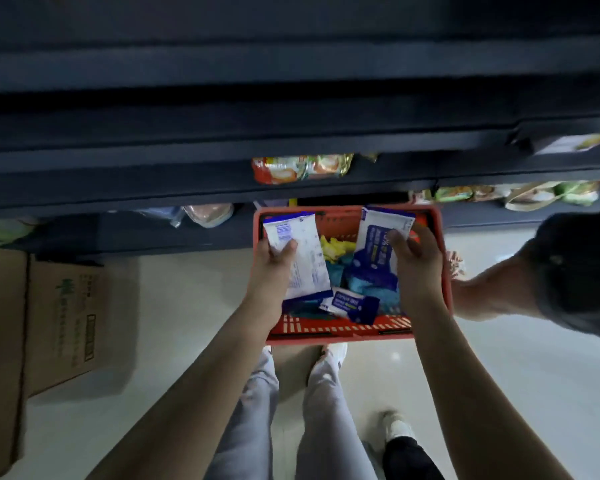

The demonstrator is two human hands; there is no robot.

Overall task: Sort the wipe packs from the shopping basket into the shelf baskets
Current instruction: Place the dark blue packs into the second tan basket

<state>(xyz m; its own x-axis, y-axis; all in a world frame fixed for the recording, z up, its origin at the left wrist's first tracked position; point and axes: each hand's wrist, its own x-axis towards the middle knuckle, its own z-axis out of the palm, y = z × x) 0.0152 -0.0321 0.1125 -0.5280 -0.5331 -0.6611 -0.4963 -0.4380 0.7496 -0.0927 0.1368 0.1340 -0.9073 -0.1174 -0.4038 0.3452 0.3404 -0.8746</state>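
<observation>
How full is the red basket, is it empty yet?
Not empty. A small blue wipe pack, yellow things and teal things lie inside the red basket.

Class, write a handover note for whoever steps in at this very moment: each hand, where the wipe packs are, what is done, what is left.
Left hand grips a white wipe pack; right hand grips a blue-and-white wipe pack, both above the red shopping basket.
A small blue pack lies in the basket; another person's arm reaches its right rim.
Done: two packs picked up.
Left: shelve both, then the small pack. Shelf baskets are not discernible on the dark, blurred shelves.
</observation>
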